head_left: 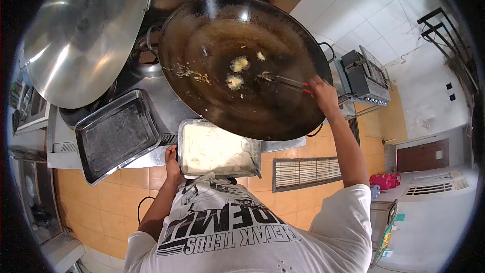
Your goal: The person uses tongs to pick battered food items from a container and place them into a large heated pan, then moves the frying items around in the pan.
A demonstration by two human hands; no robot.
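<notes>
My right hand (323,93) is closed around tongs (290,82) with red grips, reaching over a large dark wok (212,106). The tongs' tips are down in the oil, next to a small dark-looking bit. Two pale yellow pieces of frying food (240,63) bubble near the wok's middle, with a smaller piece above them. Loose crumbs float at the left side. My left hand (172,161) grips the left side of a metal tray (184,173) full of pale batter (214,146). The tray sits at the counter's front edge, against my shirt.
An empty dark baking tray (118,134) lies on the steel counter (172,108) at the left. Behind it leans a big round metal lid (83,35). A black oven (361,76) stands at the right, and a floor grate (305,173) lies below the wok.
</notes>
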